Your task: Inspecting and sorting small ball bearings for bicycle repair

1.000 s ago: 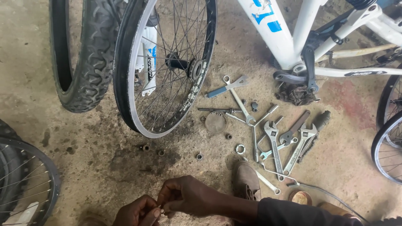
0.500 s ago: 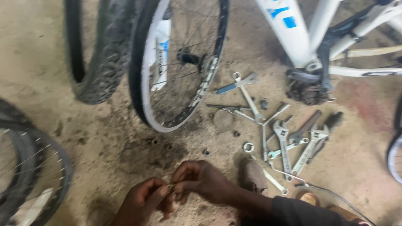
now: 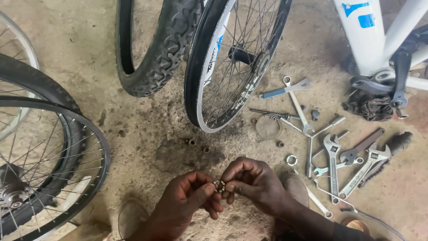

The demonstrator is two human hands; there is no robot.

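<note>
Nearest the camera, the left hand [image 3: 185, 203] and the right hand [image 3: 254, 183] meet fingertip to fingertip, both curled narrow around a small metal ring [image 3: 219, 185], probably a bearing cage, though it is too small to be sure. The left thumb and forefinger pinch it from one side; the right fingers close on it from the other. The ring sits just below the spoked wheel [image 3: 236, 62], over the oil-stained concrete floor [image 3: 147, 129]. Two small nuts [image 3: 198, 146] lie between the hands and that wheel. Right of the wheel's lower rim lie an adjustable wrench [image 3: 332, 154] and assorted spanners. Left of the wheel leans a knobby tyre [image 3: 158, 49].
</note>
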